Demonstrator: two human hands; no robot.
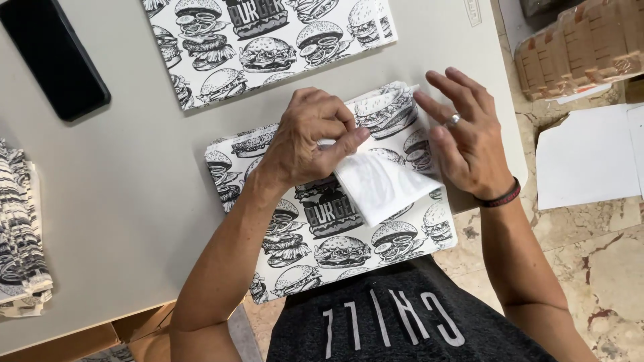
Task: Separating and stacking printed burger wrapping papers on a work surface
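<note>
A flat sheet of black-and-white burger-print paper (322,234) lies on the grey table (121,201) in front of me, its near edge hanging past the table edge. My left hand (305,137) pinches a folded-over corner of it, whose plain white underside (379,184) shows. My right hand (466,134), fingers spread and with a ring, rests flat on the sheet's far right corner beside the fold.
A second burger-print sheet (268,43) lies further back. A black phone (54,57) sits at the far left, a stack of folded printed paper (20,228) at the left edge. Brown cardboard trays (577,50) and white card (590,154) lie on the floor at right.
</note>
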